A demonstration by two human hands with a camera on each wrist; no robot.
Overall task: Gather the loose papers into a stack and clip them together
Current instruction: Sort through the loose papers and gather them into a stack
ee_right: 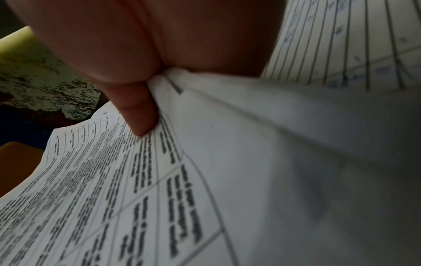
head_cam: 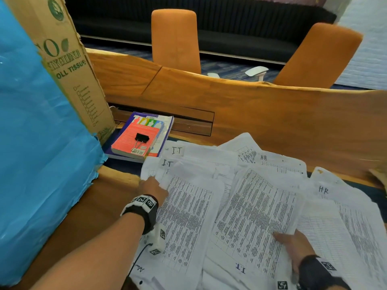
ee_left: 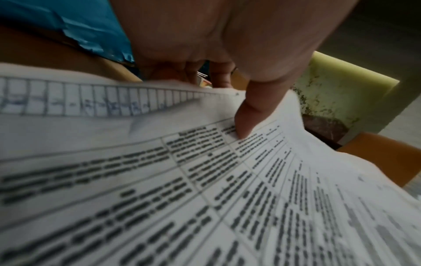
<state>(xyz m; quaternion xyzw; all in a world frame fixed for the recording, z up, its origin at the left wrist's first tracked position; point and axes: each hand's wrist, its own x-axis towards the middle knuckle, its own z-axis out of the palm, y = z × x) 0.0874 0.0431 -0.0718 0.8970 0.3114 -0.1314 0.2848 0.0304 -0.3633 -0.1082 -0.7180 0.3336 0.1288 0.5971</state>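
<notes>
I see the papers (head_cam: 247,206) spread in a messy white pile on the table (head_cam: 272,114), full of small print. My left hand (head_cam: 154,189) pinches a sheet at the left edge. My right hand (head_cam: 293,245) pinches another. The black clip (head_cam: 140,139) sits on a book (head_cam: 136,141).

Upper left of the frame: a tall blue-wrapped cardboard box (head_cam: 41,143) walls off that side. Just right of its base, stacked books (head_cam: 142,137) carry a black binder clip (head_cam: 142,138), open from above. Loose papers (head_cam: 240,206) cover the lower right. Bare wooden surface (head_cam: 272,114) runs clear across the centre, behind the papers.
</notes>
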